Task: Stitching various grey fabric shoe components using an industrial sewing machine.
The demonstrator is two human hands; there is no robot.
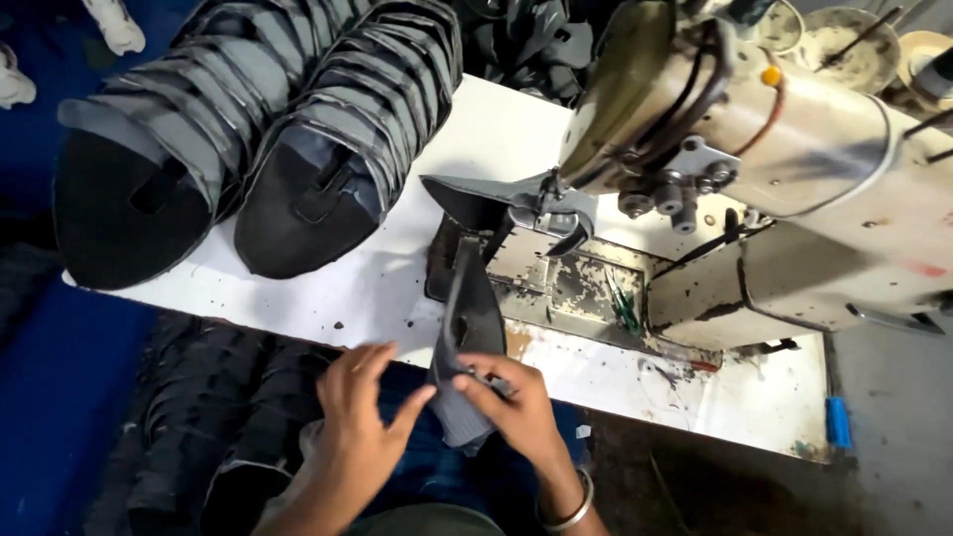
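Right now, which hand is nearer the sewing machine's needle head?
Right. The right hand grips the dark shoe piece below the needle head; the left hand sits farther left, touching the piece.

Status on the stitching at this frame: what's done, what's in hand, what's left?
Done or waiting, cannot tell: two overlapping rows of dark grey cut shoe-upper pieces on the white worktable. In hand: left hand and right hand grip one dark grey upper piece leading to the worn cream sewing machine. Left: cannot tell.

Your arms are bare to the elbow; you wear a thin silver bangle (pixel 568 516) on your right wrist.
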